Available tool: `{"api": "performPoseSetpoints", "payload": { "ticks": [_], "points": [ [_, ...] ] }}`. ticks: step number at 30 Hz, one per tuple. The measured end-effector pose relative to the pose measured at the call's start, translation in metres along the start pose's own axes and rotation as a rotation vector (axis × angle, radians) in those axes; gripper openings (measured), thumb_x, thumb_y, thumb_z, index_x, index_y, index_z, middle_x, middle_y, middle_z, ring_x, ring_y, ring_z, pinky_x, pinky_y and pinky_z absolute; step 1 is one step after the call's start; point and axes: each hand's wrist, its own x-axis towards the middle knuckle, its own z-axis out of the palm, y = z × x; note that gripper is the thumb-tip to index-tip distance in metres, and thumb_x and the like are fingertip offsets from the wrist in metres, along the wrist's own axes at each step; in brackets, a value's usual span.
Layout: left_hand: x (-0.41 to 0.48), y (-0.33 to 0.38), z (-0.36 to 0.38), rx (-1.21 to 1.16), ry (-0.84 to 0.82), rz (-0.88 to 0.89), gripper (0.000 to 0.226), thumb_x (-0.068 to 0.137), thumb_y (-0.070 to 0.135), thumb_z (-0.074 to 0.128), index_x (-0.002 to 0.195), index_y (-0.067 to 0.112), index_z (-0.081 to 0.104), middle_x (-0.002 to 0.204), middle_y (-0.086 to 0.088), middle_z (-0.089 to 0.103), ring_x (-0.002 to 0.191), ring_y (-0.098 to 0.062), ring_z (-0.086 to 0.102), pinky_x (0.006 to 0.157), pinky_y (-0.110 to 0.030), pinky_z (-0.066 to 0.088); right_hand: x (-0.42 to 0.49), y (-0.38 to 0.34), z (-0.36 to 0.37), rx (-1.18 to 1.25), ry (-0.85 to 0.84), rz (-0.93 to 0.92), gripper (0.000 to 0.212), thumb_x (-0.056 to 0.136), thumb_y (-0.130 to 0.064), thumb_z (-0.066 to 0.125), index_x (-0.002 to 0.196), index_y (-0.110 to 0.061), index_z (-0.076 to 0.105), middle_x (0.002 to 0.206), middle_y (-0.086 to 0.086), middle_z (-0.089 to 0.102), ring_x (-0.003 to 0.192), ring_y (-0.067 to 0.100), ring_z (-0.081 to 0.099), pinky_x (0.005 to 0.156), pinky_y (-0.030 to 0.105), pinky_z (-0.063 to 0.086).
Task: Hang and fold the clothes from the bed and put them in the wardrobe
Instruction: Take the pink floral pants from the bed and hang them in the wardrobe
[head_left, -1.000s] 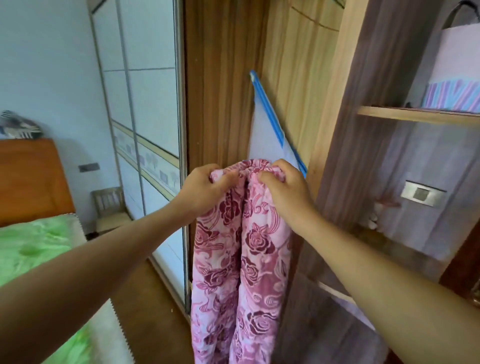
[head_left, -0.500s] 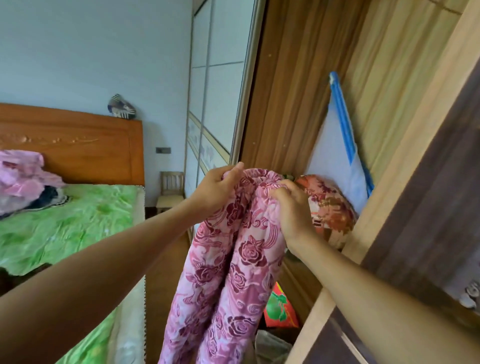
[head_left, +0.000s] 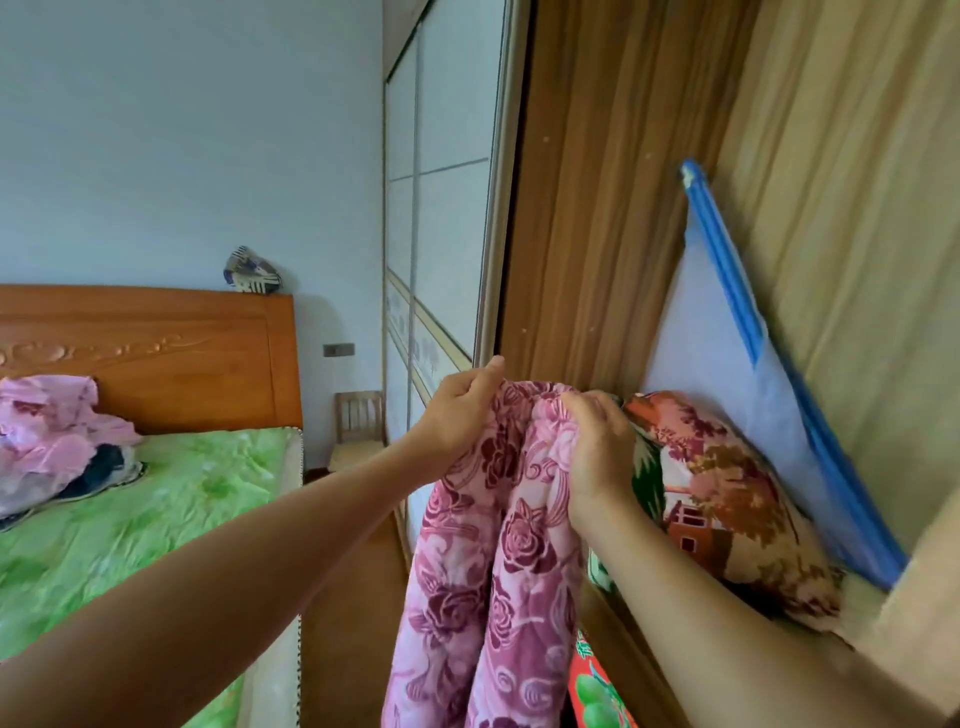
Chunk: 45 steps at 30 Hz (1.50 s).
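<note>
A pink garment with a dark rose pattern hangs down in front of the open wardrobe. My left hand grips its top edge on the left, and my right hand grips the top edge on the right. The hands are close together, so the cloth is folded lengthwise and drapes below them. On the green bed at the left lies a heap of pink and dark clothes.
A floral cushion sits on the wardrobe shelf behind my right hand, with a blue-edged white bag leaning behind it. A sliding door stands left of the opening. A small wooden chair is by the headboard. A red and green package lies below.
The view has swung left and down from the right-hand shelves to the wardrobe's lower shelf and the bed. Both hands keep holding the garment's top edge, now lower, by the floral cushion.
</note>
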Motion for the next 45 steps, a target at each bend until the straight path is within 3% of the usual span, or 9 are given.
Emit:
{"api": "performPoseSetpoints", "payload": {
  "ticks": [3,10,17,23,29,32,36,40,45],
  "points": [
    [0.052,-0.013,0.001,-0.056,-0.004,0.019,0.072,0.1,0.059,0.043,0.077,-0.008,0.052,0.077,-0.013,0.052,0.073,-0.026,0.05,0.074,-0.047,0.051,0.046,0.012,0.013,-0.012,0.066,-0.035,0.015,0.072,-0.031,0.066,0.061,-0.022,0.062,0.068,0.008,0.06,0.066,0.021,0.059,0.063,0.033,0.048],
    [0.172,-0.02,0.022,-0.187,-0.183,0.053,0.064,0.102,0.056,0.043,0.079,-0.004,0.051,0.084,-0.015,0.056,0.079,-0.028,0.054,0.085,-0.049,0.051,0.143,0.021,0.019,-0.048,0.213,-0.151,0.021,0.069,-0.039,0.066,0.061,-0.02,0.064,0.063,0.002,0.065,0.062,0.016,0.063,0.055,0.027,0.049],
    [0.239,0.027,0.079,-0.306,-0.307,0.146,0.048,0.103,0.041,0.052,0.066,0.016,0.035,0.065,-0.008,0.035,0.063,-0.025,0.034,0.068,-0.035,0.038,0.21,-0.017,-0.014,0.008,0.35,-0.332,0.04,0.069,-0.034,0.067,0.07,0.004,0.052,0.068,0.01,0.056,0.065,0.02,0.056,0.06,0.028,0.046],
    [0.276,0.067,0.122,-0.403,-0.34,0.147,0.042,0.101,0.036,0.057,0.066,0.018,0.042,0.054,-0.004,0.037,0.049,-0.017,0.034,0.05,-0.027,0.029,0.248,-0.055,-0.042,0.035,0.457,-0.439,0.014,0.072,-0.024,0.065,0.059,-0.021,0.067,0.058,-0.004,0.058,0.057,0.01,0.057,0.053,0.02,0.046],
    [0.337,0.087,0.15,-0.532,-0.428,0.148,0.033,0.101,0.034,0.058,0.082,0.007,0.06,0.086,-0.023,0.057,0.081,-0.031,0.055,0.079,-0.042,0.05,0.296,-0.081,-0.05,-0.007,0.538,-0.522,0.02,0.076,-0.017,0.064,0.058,-0.02,0.07,0.061,-0.001,0.06,0.064,0.015,0.056,0.057,0.024,0.045],
    [0.384,0.096,0.162,-0.602,-0.439,0.167,0.031,0.1,0.035,0.06,0.087,0.006,0.06,0.087,-0.024,0.059,0.082,-0.033,0.057,0.084,-0.053,0.054,0.327,-0.104,-0.061,-0.093,0.554,-0.567,0.03,0.085,-0.008,0.064,0.059,-0.021,0.073,0.064,0.0,0.064,0.069,0.019,0.059,0.064,0.027,0.046],
    [0.451,0.111,0.172,-0.619,-0.462,0.21,0.043,0.098,0.038,0.061,0.06,0.023,0.048,0.059,-0.006,0.05,0.052,-0.017,0.048,0.057,-0.027,0.042,0.361,-0.143,-0.083,-0.251,0.625,-0.614,0.027,0.087,-0.01,0.065,0.064,-0.019,0.074,0.064,-0.003,0.069,0.063,0.015,0.065,0.058,0.021,0.048],
    [0.512,0.142,0.175,-0.473,-0.431,0.358,0.049,0.1,0.043,0.056,0.057,0.025,0.039,0.057,-0.002,0.044,0.052,-0.014,0.042,0.055,-0.027,0.034,0.39,-0.186,-0.104,-0.432,0.643,-0.574,0.018,0.088,-0.019,0.07,0.07,-0.018,0.072,0.067,-0.002,0.072,0.061,0.011,0.068,0.053,0.016,0.048],
    [0.578,0.196,0.178,-0.308,-0.346,0.629,0.052,0.103,0.036,0.053,0.056,0.022,0.036,0.051,0.005,0.041,0.047,-0.008,0.04,0.048,-0.023,0.033,0.429,-0.246,-0.116,-0.77,0.692,-0.585,0.036,0.092,-0.038,0.068,0.077,-0.006,0.064,0.077,0.009,0.073,0.076,0.028,0.071,0.073,0.037,0.054]
  ]
}}
